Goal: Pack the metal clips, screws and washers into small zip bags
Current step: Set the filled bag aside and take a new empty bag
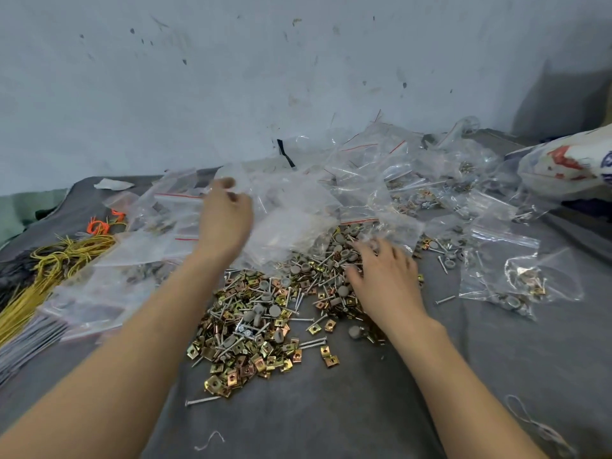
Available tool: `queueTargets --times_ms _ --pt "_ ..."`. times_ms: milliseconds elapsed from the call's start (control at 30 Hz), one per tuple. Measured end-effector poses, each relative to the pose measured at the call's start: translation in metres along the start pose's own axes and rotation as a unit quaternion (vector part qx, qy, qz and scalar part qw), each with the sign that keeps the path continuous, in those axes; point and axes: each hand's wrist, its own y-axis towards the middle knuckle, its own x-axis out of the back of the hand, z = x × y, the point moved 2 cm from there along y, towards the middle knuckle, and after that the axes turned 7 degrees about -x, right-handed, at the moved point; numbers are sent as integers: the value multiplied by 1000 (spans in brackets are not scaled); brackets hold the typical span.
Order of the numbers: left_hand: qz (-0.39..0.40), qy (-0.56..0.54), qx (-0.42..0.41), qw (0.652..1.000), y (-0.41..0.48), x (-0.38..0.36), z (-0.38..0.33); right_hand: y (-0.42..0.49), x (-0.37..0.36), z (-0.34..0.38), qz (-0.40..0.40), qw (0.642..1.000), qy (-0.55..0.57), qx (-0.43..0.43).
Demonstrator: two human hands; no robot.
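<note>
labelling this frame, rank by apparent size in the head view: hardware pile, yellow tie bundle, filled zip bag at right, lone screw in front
1. hardware pile
2. yellow tie bundle and filled zip bag: about alike; bundle runs off frame
3. lone screw

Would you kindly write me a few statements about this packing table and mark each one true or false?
1. The right hand lies with spread fingers on the loose pile of clips and screws. True.
2. The left hand rests on that pile too. False: it reaches to the clear zip bags behind the pile.
3. A filled zip bag lies right of the pile. True.
4. The pile sits in a metal tray. False: it lies on the grey cloth.
5. Yellow wires lie far left. True.
</note>
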Motion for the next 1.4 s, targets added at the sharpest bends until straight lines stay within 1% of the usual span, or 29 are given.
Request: queueTargets --times_ms 67,133,233,300,367,467,500,667,733,833,900,967,1033,1100,1133,1167,1233,1267,1333,1400 --pt "107 71 -64 990 -11 -36 -4 2 1 -2 -8 1000 6 -24" --pt "194 144 -97 966 -15 -68 -6 4 1 -5 -9 999 19 -46" --pt "276 212 -112 931 -16 -106 -4 6 2 -9 2 997 42 -60" --pt "300 249 -118 913 -16 -124 -1 7 2 -10 0 997 51 -59" --pt "286 286 -132 905 -15 -137 0 9 3 -11 -13 997 57 -56" --pt "231 311 -167 907 -12 -145 -2 11 5 -13 -20 997 60 -51" --pt "227 314 -175 905 -11 -147 -2 12 6 -14 -17 997 64 -49" --pt "272 336 -183 883 -10 -150 -5 8 8 -15 -13 994 97 -38" --pt "284 315 -193 885 -8 -150 -9 8 10 -16 -18 993 111 -40" --pt "288 241 -158 913 -5 -146 -13 7 12 -18 -32 989 136 -43" --pt "273 189 -126 935 -6 -141 -16 7 14 -17 -35 986 156 -43" --pt "227 150 -111 956 -8 -132 -22 7 15 -16 -30 980 196 -34" --pt "133 107 -124 977 -7 -117 -36 8 18 -15 -33 964 263 -15" --pt "25 16 -152 988 -8 -94 -58 11 23 -15 -32 933 359 -4" --pt "-17 -46 -168 985 -11 -81 -71 12 26 -14 -22 908 418 -6" --pt "-45 -112 -182 976 -15 -69 -84 13 28 -12 -3 878 479 -11" --pt "-68 -245 -177 951 -28 -48 -104 13 32 -6 51 799 598 -35" --pt "-62 -304 -151 938 -35 -39 -109 12 33 -4 78 756 648 -48" --pt "-36 -411 -67 908 -44 -29 -107 8 33 -2 126 670 729 -65" --pt "-30 -466 18 884 -52 -23 -94 4 32 -4 165 593 785 -71"
